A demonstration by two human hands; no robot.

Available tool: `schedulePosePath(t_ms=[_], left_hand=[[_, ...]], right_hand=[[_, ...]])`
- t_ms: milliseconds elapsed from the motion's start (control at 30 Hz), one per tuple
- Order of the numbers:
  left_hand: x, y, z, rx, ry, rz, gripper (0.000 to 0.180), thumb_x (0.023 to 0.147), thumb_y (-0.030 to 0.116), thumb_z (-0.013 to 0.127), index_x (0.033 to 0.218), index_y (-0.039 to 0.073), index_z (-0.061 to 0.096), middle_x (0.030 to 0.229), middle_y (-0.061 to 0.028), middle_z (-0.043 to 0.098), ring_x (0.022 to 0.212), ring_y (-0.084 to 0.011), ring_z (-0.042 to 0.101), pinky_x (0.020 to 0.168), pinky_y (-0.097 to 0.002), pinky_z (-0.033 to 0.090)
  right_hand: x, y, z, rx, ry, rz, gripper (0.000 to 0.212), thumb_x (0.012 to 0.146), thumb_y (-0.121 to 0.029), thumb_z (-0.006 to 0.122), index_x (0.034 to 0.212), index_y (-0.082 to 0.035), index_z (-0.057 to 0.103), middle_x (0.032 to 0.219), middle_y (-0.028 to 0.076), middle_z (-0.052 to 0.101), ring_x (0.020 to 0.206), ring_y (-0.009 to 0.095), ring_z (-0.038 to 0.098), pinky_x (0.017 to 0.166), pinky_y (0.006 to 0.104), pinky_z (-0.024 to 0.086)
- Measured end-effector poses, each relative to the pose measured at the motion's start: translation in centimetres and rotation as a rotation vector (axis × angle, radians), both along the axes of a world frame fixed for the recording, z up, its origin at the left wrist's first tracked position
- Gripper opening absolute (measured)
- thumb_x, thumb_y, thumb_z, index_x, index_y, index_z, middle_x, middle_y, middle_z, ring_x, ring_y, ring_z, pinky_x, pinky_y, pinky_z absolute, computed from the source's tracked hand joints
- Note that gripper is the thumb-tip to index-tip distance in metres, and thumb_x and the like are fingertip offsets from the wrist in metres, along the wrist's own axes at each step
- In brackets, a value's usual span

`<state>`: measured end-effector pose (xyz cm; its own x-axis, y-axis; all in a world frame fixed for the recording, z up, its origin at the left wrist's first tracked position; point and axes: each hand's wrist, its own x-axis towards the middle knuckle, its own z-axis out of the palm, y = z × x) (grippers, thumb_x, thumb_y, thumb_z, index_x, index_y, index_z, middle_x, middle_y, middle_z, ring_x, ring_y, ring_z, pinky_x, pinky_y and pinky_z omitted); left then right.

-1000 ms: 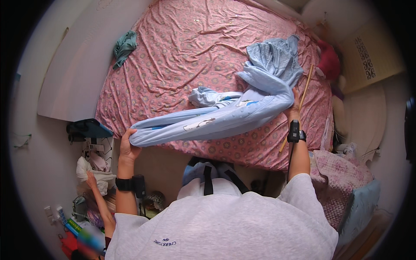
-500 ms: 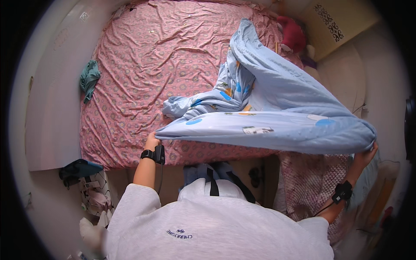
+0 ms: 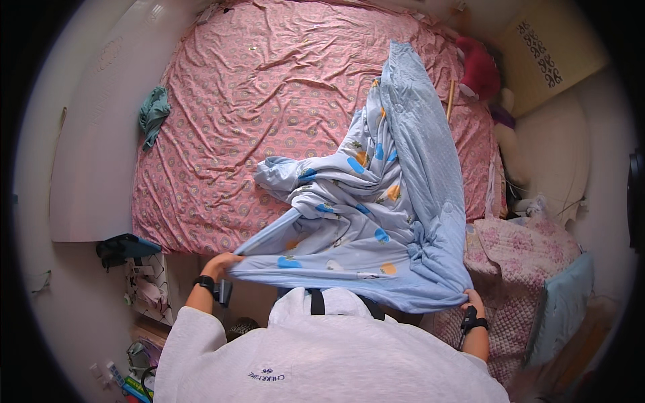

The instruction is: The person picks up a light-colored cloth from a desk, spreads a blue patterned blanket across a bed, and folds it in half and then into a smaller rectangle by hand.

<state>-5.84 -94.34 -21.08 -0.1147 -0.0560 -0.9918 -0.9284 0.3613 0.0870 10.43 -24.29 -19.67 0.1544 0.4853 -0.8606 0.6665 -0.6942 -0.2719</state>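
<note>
A light blue quilt (image 3: 356,250) with orange and blue printed spots lies partly bunched on the bed. Its near edge is drawn out over the bed's front edge, between my two hands. My left hand (image 3: 223,264) is closed on the left corner of that edge. At the other end, my right hand (image 3: 473,299) grips the right corner. The quilt's plain pale blue side is folded up along the right, running toward the far end of the bed. Crumpled folds fill its middle.
The bed (image 3: 222,134) has a wrinkled pink patterned sheet. A teal cloth (image 3: 154,115) lies at its left edge, and a red plush toy (image 3: 478,68) at the far right. Near the right side are a pink quilted pad (image 3: 517,252) and a pale blue cushion (image 3: 559,310).
Both hands have come back toward me and lower, the right one also far inward. The quilt's raised right side has dropped onto the bed, and its near edge now hangs closer to me.
</note>
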Motion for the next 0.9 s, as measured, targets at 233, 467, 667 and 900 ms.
schedulePosePath(t_ms=[233, 467, 667, 900], left_hand=[[19.7, -15.9, -2.2, -0.308, 0.444, 1.093, 0.029, 0.068, 0.022, 0.039, 0.081, -0.001, 0.051, 0.077, -0.0125, 0.053, 0.064, -0.0233, 0.053, 0.056, -0.0328, 0.043], [21.0, -11.6, 1.5, -0.632, 0.568, -0.271, 0.034, 0.064, 0.017, 0.048, 0.095, 0.003, 0.045, 0.086, -0.0131, 0.05, 0.08, -0.0237, 0.048, 0.072, -0.028, 0.036], [-16.4, -17.3, 5.1, -0.039, 1.105, 0.825, 0.023, 0.069, 0.012, 0.043, 0.091, 0.003, 0.045, 0.085, -0.0092, 0.049, 0.079, -0.0194, 0.047, 0.072, -0.0297, 0.038], [-39.7, -3.7, 19.3, 0.477, 1.562, 0.871, 0.034, 0.073, 0.031, 0.046, 0.092, 0.003, 0.044, 0.091, -0.0088, 0.046, 0.089, -0.02, 0.042, 0.077, -0.0357, 0.036]], right_hand=[[-2.6, -3.2, -10.7, -0.494, 0.311, 0.54, 0.041, 0.064, -0.018, 0.049, 0.099, -0.001, 0.039, 0.093, 0.011, 0.048, 0.082, 0.023, 0.047, 0.075, 0.0358, 0.038], [-13.6, -7.6, -9.6, -0.81, -0.178, 0.699, 0.028, 0.068, -0.026, 0.053, 0.087, -0.005, 0.05, 0.082, 0.006, 0.054, 0.074, 0.014, 0.051, 0.067, 0.0284, 0.042], [-45.8, -13.5, -1.0, -0.58, 0.671, 1.0, 0.024, 0.075, -0.027, 0.043, 0.087, -0.007, 0.049, 0.079, 0.003, 0.053, 0.07, 0.014, 0.049, 0.068, 0.028, 0.04], [-62.6, -17.8, 18.3, -0.198, 1.595, 0.846, 0.037, 0.076, -0.025, 0.042, 0.106, -0.008, 0.028, 0.105, 0.011, 0.039, 0.1, 0.02, 0.035, 0.086, 0.0373, 0.023]])
